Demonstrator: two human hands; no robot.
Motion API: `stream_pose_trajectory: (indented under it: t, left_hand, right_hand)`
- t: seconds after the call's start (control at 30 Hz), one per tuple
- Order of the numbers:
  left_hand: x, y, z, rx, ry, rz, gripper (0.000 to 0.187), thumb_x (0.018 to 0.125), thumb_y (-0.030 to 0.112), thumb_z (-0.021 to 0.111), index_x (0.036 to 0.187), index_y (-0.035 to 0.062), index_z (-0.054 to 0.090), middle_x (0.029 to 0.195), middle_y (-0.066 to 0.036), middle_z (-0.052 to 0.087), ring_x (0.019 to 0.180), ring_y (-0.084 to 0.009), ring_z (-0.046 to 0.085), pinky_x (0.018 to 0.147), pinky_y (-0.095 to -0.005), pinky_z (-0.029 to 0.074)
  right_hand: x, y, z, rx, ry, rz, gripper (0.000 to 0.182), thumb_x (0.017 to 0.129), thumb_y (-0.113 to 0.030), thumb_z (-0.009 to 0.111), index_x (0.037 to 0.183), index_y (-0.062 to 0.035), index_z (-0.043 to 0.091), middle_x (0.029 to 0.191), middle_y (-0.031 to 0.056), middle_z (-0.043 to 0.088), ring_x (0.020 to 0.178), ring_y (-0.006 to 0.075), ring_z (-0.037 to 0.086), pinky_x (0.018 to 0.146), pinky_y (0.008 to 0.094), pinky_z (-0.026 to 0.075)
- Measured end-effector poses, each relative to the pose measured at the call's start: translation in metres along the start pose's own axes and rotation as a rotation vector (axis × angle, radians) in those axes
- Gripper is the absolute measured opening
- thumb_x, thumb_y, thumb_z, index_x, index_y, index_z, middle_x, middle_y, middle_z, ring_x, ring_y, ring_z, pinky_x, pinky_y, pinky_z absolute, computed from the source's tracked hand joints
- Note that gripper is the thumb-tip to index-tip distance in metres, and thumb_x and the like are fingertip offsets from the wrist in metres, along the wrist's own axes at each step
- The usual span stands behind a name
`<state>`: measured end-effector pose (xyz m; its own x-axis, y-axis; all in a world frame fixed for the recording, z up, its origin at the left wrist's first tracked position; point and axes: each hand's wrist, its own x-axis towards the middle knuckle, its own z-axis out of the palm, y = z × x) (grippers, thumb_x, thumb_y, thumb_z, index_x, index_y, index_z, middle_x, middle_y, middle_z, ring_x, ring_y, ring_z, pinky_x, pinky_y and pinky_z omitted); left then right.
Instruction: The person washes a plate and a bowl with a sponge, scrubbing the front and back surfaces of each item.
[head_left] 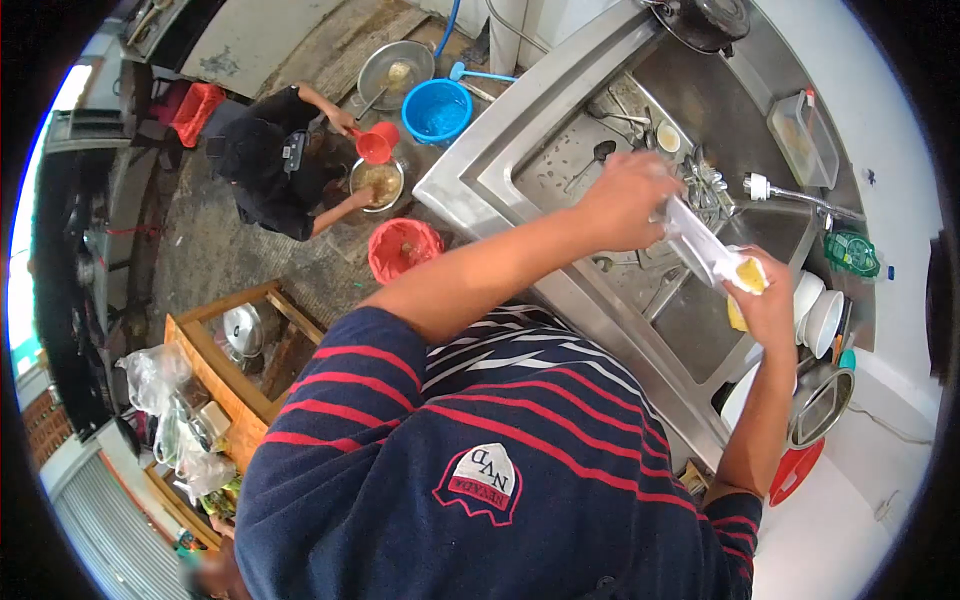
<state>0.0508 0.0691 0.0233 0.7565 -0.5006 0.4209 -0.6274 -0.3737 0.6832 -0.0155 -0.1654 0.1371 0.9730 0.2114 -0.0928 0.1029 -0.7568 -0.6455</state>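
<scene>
My left hand (632,203), smeared by motion, is closed around one end of a long, flat white utensil (692,240) whose exact kind I cannot make out. The utensil slants down across the sink toward my right hand (768,312). In that hand is a yellow sponge (750,273) with white suds on it, pressed against the utensil's lower end. Below both hands lies the steel sink (700,340). Several spoons and other metal utensils (708,190) lie in its basin, with a dark spoon (603,150) near my left hand.
A faucet (800,193), green soap bottle (852,254) and clear plastic container (806,140) line the wall. White bowls (822,318) stand right; a dark pot (705,22) sits above. A co-worker (270,165) crouches left near a blue basin (437,111) and red bucket (402,250).
</scene>
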Motion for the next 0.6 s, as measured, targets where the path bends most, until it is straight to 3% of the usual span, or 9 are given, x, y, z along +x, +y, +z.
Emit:
stream_pose_trajectory:
  t: [0.03, 0.1, 0.13, 0.2, 0.27, 0.33, 0.4, 0.47, 0.6]
  left_hand:
    - [-0.008, -0.002, 0.013, -0.003, -0.001, -0.003, 0.057, 0.073, 0.032, 0.077, 0.119, 0.0044, 0.06, 0.122, -0.019, 0.059, 0.109, -0.0314, 0.058, 0.079, -0.0451, 0.049]
    - [-0.02, 0.001, 0.037, -0.145, 0.391, -0.401, 0.097, 0.074, 0.04, 0.075, 0.147, 0.0025, 0.024, 0.137, -0.023, 0.043, 0.117, -0.0352, 0.05, 0.08, -0.0497, 0.05]
    - [-0.02, 0.004, 0.034, -0.145, 0.391, -0.405, 0.097, 0.074, 0.04, 0.075, 0.147, 0.0025, 0.024, 0.137, -0.023, 0.043, 0.117, -0.0352, 0.05, 0.08, -0.0497, 0.05]
    - [-0.02, 0.011, 0.029, -1.456, 0.034, -1.132, 0.112, 0.077, 0.043, 0.073, 0.149, 0.0005, -0.002, 0.132, -0.023, 0.042, 0.107, -0.0339, 0.054, 0.076, -0.0482, 0.053]
    - [-0.019, 0.008, 0.029, -1.552, 0.059, -1.128, 0.106, 0.08, 0.043, 0.07, 0.149, 0.005, -0.001, 0.126, -0.019, 0.046, 0.101, -0.0345, 0.057, 0.074, -0.0437, 0.055]
    - [-0.019, 0.01, 0.018, -1.58, 0.068, -0.874, 0.097, 0.083, 0.043, 0.067, 0.149, 0.0089, 0.004, 0.128, -0.018, 0.046, 0.097, -0.034, 0.059, 0.069, -0.0414, 0.056]
    - [-0.02, 0.015, 0.016, -1.565, 0.083, -0.909, 0.079, 0.086, 0.031, 0.06, 0.147, 0.0112, 0.014, 0.122, -0.017, 0.051, 0.095, -0.031, 0.061, 0.066, -0.0402, 0.056]
    - [-0.023, 0.011, 0.029, -1.433, 0.156, -0.921, 0.067, 0.084, 0.018, 0.053, 0.143, 0.0089, 0.024, 0.124, -0.019, 0.05, 0.105, -0.0326, 0.058, 0.077, -0.0476, 0.055]
    - [-0.026, 0.006, 0.03, -1.349, 0.179, -0.942, 0.062, 0.082, 0.01, 0.045, 0.142, 0.0054, 0.029, 0.12, -0.018, 0.053, 0.103, -0.0304, 0.06, 0.075, -0.0426, 0.055]
  right_hand:
    - [-0.005, -0.002, 0.009, -0.05, 0.065, -0.017, 0.028, 0.069, -0.001, 0.075, 0.095, 0.0048, 0.066, 0.095, 0.0135, 0.067, 0.084, 0.0186, 0.064, 0.077, 0.0294, 0.048]
    - [-0.012, 0.003, 0.036, -0.05, 0.191, -0.042, 0.029, 0.069, 0.0, 0.074, 0.096, 0.0046, 0.066, 0.097, 0.0139, 0.067, 0.087, 0.0205, 0.064, 0.079, 0.0306, 0.048]
    - [-0.014, 0.004, 0.048, -0.05, 0.32, -0.069, 0.029, 0.069, 0.001, 0.073, 0.098, 0.0044, 0.066, 0.099, 0.0143, 0.067, 0.09, 0.0223, 0.065, 0.082, 0.0319, 0.048]
    - [-0.012, -0.002, 0.068, -0.075, 0.298, -0.16, 0.029, 0.069, 0.002, 0.071, 0.097, 0.0043, 0.066, 0.099, 0.0167, 0.067, 0.094, 0.0287, 0.065, 0.085, 0.0352, 0.049]
    - [-0.012, -0.007, 0.086, -0.09, 0.347, -0.162, 0.029, 0.068, 0.003, 0.07, 0.096, 0.0039, 0.066, 0.099, 0.0183, 0.066, 0.096, 0.0337, 0.064, 0.086, 0.0369, 0.049]
    - [-0.014, -0.008, 0.092, -0.121, 0.32, -0.155, 0.027, 0.068, 0.003, 0.07, 0.095, 0.0034, 0.066, 0.101, 0.0188, 0.065, 0.098, 0.035, 0.063, 0.087, 0.0378, 0.049]
    - [-0.014, -0.01, 0.094, -0.298, 0.209, -0.288, 0.03, 0.067, 0.003, 0.071, 0.096, 0.0034, 0.065, 0.102, 0.0193, 0.065, 0.101, 0.035, 0.063, 0.087, 0.0383, 0.049]
    - [-0.014, -0.006, 0.093, -0.274, 0.134, -0.288, 0.033, 0.065, 0.001, 0.074, 0.097, 0.0023, 0.065, 0.103, 0.0188, 0.065, 0.102, 0.0339, 0.062, 0.087, 0.0378, 0.049]
    - [-0.008, 0.014, 0.094, 0.1, 0.112, -0.108, 0.038, 0.065, -0.002, 0.078, 0.101, -0.0007, 0.064, 0.103, 0.0148, 0.066, 0.102, 0.0257, 0.063, 0.088, 0.0341, 0.048]
